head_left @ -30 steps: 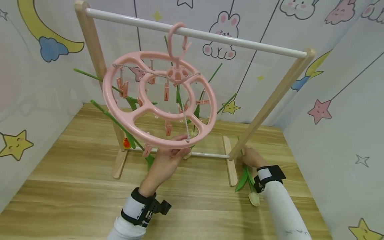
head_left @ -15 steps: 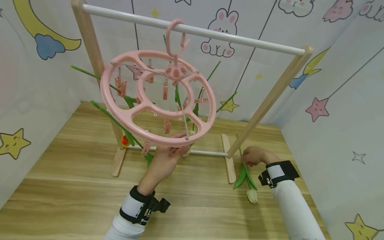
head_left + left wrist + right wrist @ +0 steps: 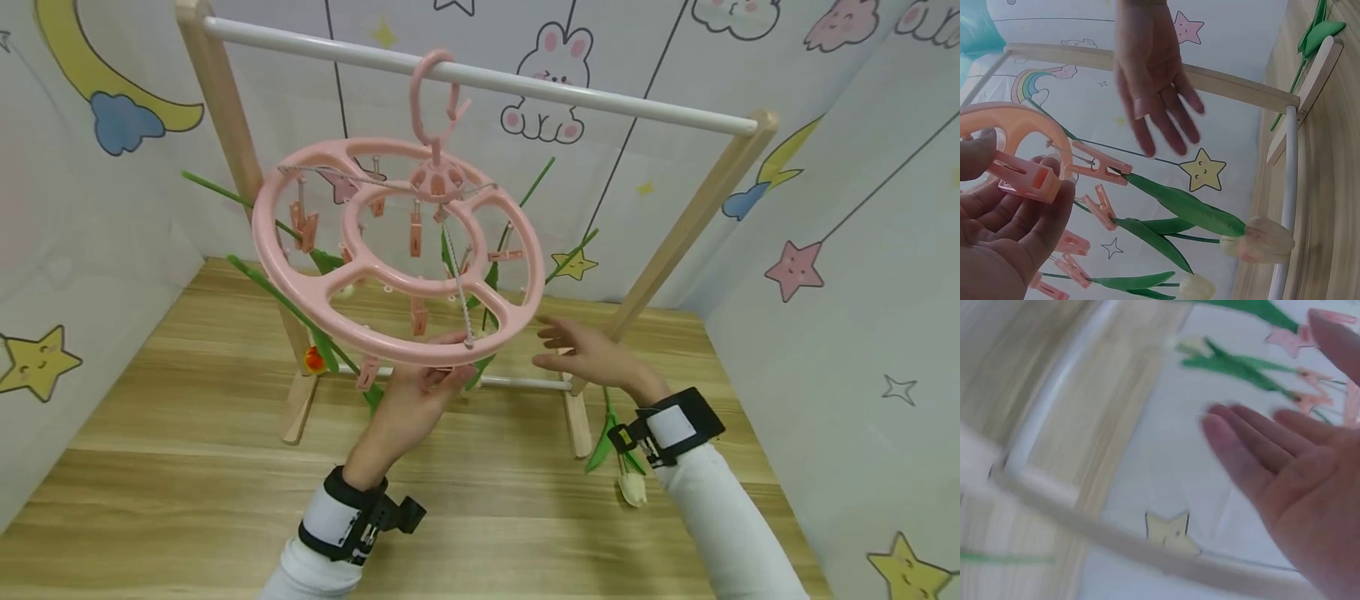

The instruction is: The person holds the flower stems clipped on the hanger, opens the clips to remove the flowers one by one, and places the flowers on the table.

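Observation:
A pink round clip hanger [image 3: 300,287] hangs by its hook from a rack's white top bar [image 3: 525,81]. At its near rim my left hand [image 3: 416,404] pinches a pink clothespin [image 3: 1029,178] between thumb and fingers. My right hand [image 3: 592,358] is in the air right of the hanger, fingers spread and holding nothing. Tulips hang flower-down from other clips; the left wrist view shows a pale pink tulip [image 3: 1269,240] and a white tulip [image 3: 1197,287]. An orange-red tulip [image 3: 314,359] hangs at left. One white tulip [image 3: 632,489] lies on the table.
The rack's wooden right post [image 3: 686,221] stands just behind my right hand, and the left post [image 3: 228,125] is beyond the hanger. A white lower bar [image 3: 521,383] joins the wooden feet. Printed walls [image 3: 847,358] enclose the wooden table [image 3: 480,517].
My right hand has let go of the white tulip's stem by the right foot and moved up and left toward the hanger. My left hand stays at the rim.

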A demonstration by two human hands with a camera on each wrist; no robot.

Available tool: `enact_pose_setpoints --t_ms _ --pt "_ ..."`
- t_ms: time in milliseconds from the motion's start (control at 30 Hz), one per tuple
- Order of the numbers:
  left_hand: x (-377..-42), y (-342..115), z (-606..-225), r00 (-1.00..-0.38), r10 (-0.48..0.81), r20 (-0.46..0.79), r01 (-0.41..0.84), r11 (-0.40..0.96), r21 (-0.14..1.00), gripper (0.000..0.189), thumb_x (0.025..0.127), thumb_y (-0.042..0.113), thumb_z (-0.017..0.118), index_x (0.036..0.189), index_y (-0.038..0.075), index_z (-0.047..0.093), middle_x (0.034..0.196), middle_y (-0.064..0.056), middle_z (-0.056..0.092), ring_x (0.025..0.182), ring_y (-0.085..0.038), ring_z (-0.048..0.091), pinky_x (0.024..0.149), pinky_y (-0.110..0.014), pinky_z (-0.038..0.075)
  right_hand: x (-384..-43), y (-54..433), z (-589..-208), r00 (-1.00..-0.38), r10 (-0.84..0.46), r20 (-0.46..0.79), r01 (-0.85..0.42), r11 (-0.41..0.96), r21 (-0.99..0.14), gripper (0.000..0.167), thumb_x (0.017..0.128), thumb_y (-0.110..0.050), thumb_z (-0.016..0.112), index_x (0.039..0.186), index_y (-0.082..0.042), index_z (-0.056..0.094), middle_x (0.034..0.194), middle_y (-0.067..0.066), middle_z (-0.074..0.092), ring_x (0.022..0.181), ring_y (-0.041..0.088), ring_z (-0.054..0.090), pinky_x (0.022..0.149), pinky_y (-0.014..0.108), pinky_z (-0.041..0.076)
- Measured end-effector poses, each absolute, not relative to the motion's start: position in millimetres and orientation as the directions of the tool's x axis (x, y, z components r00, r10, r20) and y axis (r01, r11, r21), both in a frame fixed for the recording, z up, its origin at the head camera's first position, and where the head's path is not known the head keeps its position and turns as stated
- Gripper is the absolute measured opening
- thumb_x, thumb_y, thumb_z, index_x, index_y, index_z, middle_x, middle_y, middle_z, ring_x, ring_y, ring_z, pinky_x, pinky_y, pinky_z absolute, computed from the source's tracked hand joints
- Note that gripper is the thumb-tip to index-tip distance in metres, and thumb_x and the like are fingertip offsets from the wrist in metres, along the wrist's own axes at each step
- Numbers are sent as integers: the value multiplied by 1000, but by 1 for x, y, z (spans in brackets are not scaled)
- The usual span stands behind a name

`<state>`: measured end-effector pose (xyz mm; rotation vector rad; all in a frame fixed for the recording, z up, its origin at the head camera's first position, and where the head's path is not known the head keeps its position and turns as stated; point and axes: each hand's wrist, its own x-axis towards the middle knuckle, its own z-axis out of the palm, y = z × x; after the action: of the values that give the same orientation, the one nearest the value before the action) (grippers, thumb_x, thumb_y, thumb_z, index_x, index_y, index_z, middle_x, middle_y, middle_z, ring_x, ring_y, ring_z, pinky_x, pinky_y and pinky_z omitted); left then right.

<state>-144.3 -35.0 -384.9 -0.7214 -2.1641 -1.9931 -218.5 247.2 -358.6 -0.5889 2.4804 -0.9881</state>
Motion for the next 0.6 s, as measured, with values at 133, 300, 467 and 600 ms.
enact_pose_setpoints --t_ms 133,300,467,600 --pt "-142 -36 -386 -871 278 404 426 20 904 47 97 7 60 141 -2 49 132 -22 61 111 -37 66 87 -25 56 -223 234 -351 -848 -519 -108 -185 481 -857 74 99 -29 60 158 -24 16 159 12 33 146 33 35 114 51 37" --pt "-140 -36 -388 -866 307 394 428 49 902 52 98 12 61 146 1 43 131 -19 61 109 -30 66 89 -28 56 -227 223 -347 -854 -520 -4 -197 330 -923 58 101 -20 57 153 -16 32 155 14 40 143 30 41 112 46 42" --pt "-141 -35 -388 -847 394 356 417 79 906 56 96 16 65 147 9 42 109 -12 61 112 -24 60 99 -39 52 -223 219 -343 -870 -491 53 -233 315 -920 45 101 -12 56 143 -2 46 144 19 52 127 18 56 104 33 49" --pt "-140 -33 -387 -850 475 227 344 175 923 65 93 30 69 149 24 36 126 -11 54 122 -25 52 104 -51 45 -221 218 -343 -885 -459 79 -257 339 -905 35 100 -10 56 133 2 55 131 22 61 110 7 63 97 30 52"
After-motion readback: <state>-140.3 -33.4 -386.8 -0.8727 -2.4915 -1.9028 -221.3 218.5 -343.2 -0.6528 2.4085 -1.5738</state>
